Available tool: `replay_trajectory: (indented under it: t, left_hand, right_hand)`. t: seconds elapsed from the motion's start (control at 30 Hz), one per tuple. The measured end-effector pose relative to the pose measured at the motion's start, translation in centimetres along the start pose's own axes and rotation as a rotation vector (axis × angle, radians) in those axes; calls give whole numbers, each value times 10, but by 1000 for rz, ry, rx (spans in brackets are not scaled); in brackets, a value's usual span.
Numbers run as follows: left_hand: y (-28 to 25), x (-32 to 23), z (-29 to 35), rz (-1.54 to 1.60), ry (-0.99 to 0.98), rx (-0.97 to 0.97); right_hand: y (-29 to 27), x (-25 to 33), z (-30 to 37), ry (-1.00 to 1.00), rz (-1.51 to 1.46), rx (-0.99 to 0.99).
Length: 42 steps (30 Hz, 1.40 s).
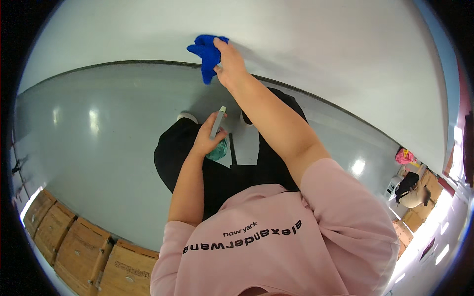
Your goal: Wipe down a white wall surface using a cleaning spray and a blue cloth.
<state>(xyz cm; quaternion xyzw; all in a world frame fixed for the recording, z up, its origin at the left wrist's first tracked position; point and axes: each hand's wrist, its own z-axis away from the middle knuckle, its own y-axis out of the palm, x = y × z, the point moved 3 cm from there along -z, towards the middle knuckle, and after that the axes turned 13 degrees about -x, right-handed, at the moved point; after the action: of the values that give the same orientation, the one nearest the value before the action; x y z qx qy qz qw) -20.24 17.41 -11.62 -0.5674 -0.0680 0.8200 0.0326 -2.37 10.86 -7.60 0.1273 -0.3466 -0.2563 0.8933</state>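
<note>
My right hand (231, 64), its arm stretched forward, presses a bunched blue cloth (209, 55) against a smooth white panel (335, 54). The cloth's lower corner hangs down past the panel's dark bottom edge. Closer to my body, above my left knee, my left hand (205, 139) is closed round the neck of what looks like a spray bottle (217, 152). Its body is see-through green, and a grey head with a pale tip points up and forward. My fingers and palm hide part of the bottle.
Under me lies a shiny grey floor (113, 153). Several wooden crates (81, 249) line up at the lower left. Far right, a pink bag (405, 156) sits near the panel's end, with a black and beige shape (414, 191) I cannot make out. My black-trousered legs (173, 148) are bent.
</note>
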Motion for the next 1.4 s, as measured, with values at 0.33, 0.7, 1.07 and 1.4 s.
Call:
replay_trajectory:
  t: [0.33,0.7,1.07,1.4]
  left_hand:
    - [-1,0,0,-20,12,11]
    - [-1,1,-2,-47,31,27]
    - [1,-1,-4,-58,-26,63]
    - [-6,21,-2,-44,71,-51]
  right_hand:
    - [-53,5,-9,-171,38,-196]
    - [-69,15,-7,-115,58,-363]
    - [-136,33,-14,-213,60,-438]
    - [-138,57,4,-432,46,-297]
